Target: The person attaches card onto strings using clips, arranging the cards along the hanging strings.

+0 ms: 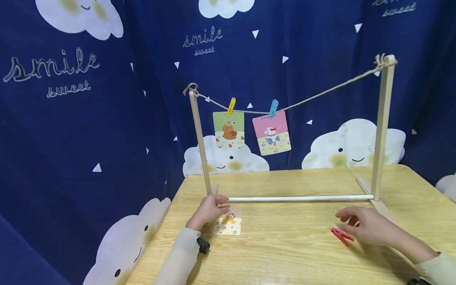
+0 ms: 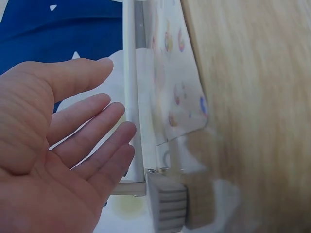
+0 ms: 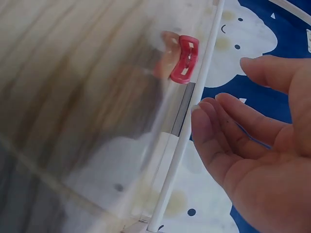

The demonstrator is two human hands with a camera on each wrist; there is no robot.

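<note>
Both your hands are loose, gripping nothing
Your left hand (image 1: 208,210) hovers over the card (image 1: 228,227); your right hand (image 1: 368,225) beside the red peg (image 1: 342,235), bare table (image 1: 285,253) between

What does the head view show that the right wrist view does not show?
Only the head view shows the twine with the yellow clothespin and blue clothespin holding two cards, plus the left hand by a card on the table. Only the right wrist view shows the open palm up close. Both show the right hand and the red clothespin.
</note>
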